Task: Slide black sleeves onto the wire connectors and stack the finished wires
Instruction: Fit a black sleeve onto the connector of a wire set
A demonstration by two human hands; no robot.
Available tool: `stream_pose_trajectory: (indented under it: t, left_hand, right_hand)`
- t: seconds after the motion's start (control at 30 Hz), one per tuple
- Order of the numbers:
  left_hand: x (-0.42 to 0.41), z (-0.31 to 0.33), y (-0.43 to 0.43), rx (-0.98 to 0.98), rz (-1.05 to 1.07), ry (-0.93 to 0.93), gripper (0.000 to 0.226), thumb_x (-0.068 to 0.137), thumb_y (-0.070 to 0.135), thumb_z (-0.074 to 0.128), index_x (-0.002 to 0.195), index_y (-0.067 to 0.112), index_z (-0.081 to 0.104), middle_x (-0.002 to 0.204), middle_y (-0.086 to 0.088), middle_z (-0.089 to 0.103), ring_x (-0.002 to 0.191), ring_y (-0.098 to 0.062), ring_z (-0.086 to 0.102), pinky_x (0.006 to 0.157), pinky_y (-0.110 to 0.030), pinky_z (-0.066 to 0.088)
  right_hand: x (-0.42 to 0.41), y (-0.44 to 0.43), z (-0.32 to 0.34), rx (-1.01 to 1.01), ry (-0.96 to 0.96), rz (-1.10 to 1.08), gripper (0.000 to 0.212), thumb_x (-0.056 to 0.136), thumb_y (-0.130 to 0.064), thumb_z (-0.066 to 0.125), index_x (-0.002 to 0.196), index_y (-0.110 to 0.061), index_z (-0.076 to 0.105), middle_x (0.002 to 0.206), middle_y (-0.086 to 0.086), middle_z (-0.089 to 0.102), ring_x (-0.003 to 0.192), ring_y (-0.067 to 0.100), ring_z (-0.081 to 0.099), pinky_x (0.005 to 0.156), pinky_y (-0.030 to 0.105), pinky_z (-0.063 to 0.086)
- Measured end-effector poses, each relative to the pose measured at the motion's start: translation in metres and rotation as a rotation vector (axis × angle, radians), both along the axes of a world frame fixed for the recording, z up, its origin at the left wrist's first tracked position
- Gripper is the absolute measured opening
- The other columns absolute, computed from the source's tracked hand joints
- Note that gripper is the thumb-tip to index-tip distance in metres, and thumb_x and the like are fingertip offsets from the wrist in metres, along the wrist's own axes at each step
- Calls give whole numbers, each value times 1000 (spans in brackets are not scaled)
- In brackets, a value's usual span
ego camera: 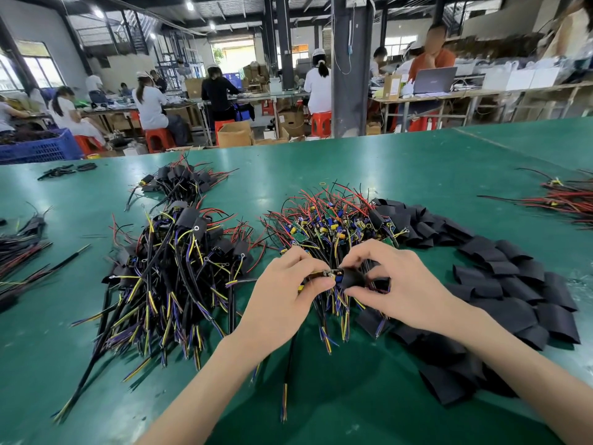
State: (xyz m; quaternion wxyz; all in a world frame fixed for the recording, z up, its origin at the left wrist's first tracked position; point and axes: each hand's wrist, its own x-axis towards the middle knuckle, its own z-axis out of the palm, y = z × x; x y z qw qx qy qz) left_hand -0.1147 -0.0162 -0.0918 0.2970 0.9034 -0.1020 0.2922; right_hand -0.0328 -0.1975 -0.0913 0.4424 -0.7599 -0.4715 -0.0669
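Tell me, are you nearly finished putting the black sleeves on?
Not nearly. Done: a pile of sleeved wires lies on the left. In hand: the left hand pinches one wire connector while the right hand holds a black sleeve against it. Left: a heap of unsleeved wires behind the hands and many loose sleeves on the right.

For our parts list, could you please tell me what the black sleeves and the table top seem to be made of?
Sleeves: probably thin flexible plastic, perhaps heat-shrink tubing, matte black; they lie flattened and creased. Table top: likely a rubber or vinyl mat, smooth green, semi-gloss; pale glare shows on it.
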Motion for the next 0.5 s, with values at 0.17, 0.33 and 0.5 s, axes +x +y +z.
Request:
stream_pose_trajectory:
  t: [0.17, 0.33, 0.5]
  left_hand:
    - [-1, 0, -3, -27, 19, -4, 21, 87, 29, 64, 92, 10, 70, 83, 5, 53, 74, -16, 51, 71, -28, 40]
    - [0, -2, -5, 5, 54, 22, 21, 86, 30, 66, 92, 10, 69, 84, 3, 53, 77, -18, 52, 73, -33, 42]
    - [0, 0, 1, -116, 44, 6, 11, 85, 23, 69, 93, 16, 65, 86, 12, 61, 79, -3, 54, 72, -14, 41]
  right_hand:
    - [1, 0, -1, 14, -122, 1, 29, 74, -5, 76, 81, -24, 55, 98, -5, 61, 90, 13, 56, 75, 29, 51]
    - [-3, 6, -5, -28, -485, -12, 15, 77, -3, 73, 73, -7, 59, 96, 3, 60, 88, 20, 52, 82, 25, 41]
    - [-2, 6, -4, 27, -439, -87, 17, 74, -1, 76, 71, -6, 60, 94, 2, 62, 91, 16, 51, 85, 23, 40]
